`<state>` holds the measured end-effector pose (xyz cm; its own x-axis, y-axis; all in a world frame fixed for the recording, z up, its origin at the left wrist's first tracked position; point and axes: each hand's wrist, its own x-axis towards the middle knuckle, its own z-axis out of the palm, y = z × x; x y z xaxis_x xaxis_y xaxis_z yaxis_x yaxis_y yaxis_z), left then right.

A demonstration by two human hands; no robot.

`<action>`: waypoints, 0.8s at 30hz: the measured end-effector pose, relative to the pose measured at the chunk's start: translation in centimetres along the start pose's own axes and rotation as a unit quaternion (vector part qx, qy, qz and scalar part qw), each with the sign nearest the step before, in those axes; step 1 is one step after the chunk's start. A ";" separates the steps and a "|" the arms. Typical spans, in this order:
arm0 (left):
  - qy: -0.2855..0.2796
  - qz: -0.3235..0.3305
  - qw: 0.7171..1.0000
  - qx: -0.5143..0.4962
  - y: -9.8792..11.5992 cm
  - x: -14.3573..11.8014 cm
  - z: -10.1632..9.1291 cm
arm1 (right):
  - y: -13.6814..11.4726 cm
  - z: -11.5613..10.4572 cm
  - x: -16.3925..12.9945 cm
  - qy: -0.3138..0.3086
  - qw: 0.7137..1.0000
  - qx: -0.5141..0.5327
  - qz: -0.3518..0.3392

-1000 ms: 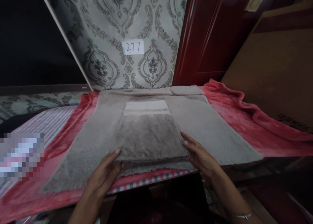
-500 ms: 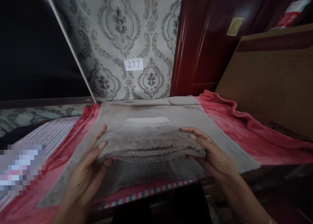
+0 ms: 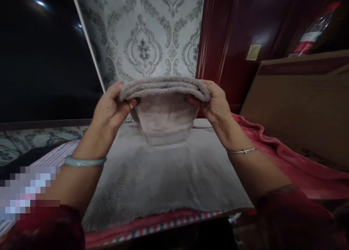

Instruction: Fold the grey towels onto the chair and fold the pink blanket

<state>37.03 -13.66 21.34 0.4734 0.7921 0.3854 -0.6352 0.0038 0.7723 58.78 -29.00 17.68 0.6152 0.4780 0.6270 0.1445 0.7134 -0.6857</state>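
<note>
A folded, fluffy grey towel (image 3: 166, 112) is held up in front of me, its thick rolled-looking folds facing me along the top. My left hand (image 3: 110, 101) grips its left end, thumb on top and fingers underneath. At the right end, my right hand (image 3: 214, 97) is closed on it the same way. The towel's lower part hangs down toward a grey cloth (image 3: 163, 177) spread flat below; whether the two touch I cannot tell. Both hands are partly hidden by the folds.
A red blanket (image 3: 283, 162) and a striped cloth (image 3: 58, 152) lie under the grey cloth. A cardboard box (image 3: 297, 104) stands at the right with a plastic bottle (image 3: 311, 37) above it. A dark screen (image 3: 46, 61) is at the left, patterned wallpaper (image 3: 144, 35) behind.
Both hands have raised the folded towel up and away from me, tilting its folded edge upward. It now covers the number label on the wall. The view has also shifted.
</note>
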 end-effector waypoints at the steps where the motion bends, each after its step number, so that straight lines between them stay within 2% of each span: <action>1: -0.011 0.023 1.000 0.007 0.6 0.0 0.1 | -0.4 0.3 0.5 -0.006 1.000 -0.011 -0.018; 3: -0.025 0.054 0.997 0.042 1.4 -1.2 -0.3 | -0.8 0.2 -0.4 -0.011 0.999 -0.035 -0.038; 4: -0.019 0.059 0.996 0.063 1.3 -2.6 -0.9 | -0.7 -0.2 -1.8 -0.008 0.998 -0.049 -0.040; 5: -0.003 0.056 0.995 0.084 0.8 -4.5 -1.8 | -0.4 -0.9 -3.7 0.000 0.997 -0.066 -0.034; 7: 0.038 0.001 0.993 0.108 -1.1 -9.4 -4.5 | 0.8 -3.1 -9.3 0.022 0.994 -0.110 0.017; 8: 0.054 -0.064 0.989 0.118 -2.4 -12.2 -6.2 | 1.7 -4.5 -12.6 0.032 0.987 -0.139 0.072; 9: 0.078 -0.160 0.974 0.138 -4.0 -15.1 -8.1 | 2.5 -5.9 -16.0 0.029 0.975 -0.156 0.154; 11: 0.141 -0.330 0.924 0.135 -7.1 -20.5 -11.8 | 4.0 -8.4 -22.3 0.037 0.937 -0.141 0.318; 12: 0.150 -0.387 0.903 0.114 -8.4 -22.7 -13.4 | 4.5 -9.4 -25.0 0.052 0.914 -0.119 0.384; 14: 0.149 -0.451 0.876 0.085 -10.1 -25.8 -15.5 | 4.9 -10.5 -28.6 0.092 0.885 -0.083 0.449; 15: 0.147 -0.459 0.873 0.079 -10.5 -26.5 -15.9 | 4.8 -10.6 -29.6 0.113 0.878 -0.065 0.462; 17: 0.148 -0.449 0.878 0.078 -10.3 -26.6 -15.5 | 4.5 -10.0 -30.5 0.162 0.877 -0.018 0.452; 21: 0.167 -0.411 0.891 0.099 -8.3 -24.4 -12.2 | 4.4 -7.3 -31.4 0.261 0.871 0.148 0.389; 24: 0.153 -0.379 0.909 0.086 -7.2 -23.4 -10.0 | 4.7 -5.2 -32.8 0.236 0.853 0.248 0.393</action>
<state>24.45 -26.15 1.74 0.5262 0.7346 -0.4283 -0.0810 0.5447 0.8347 43.37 -43.97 -8.04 0.6307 0.7334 -0.2538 -0.7309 0.4516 -0.5117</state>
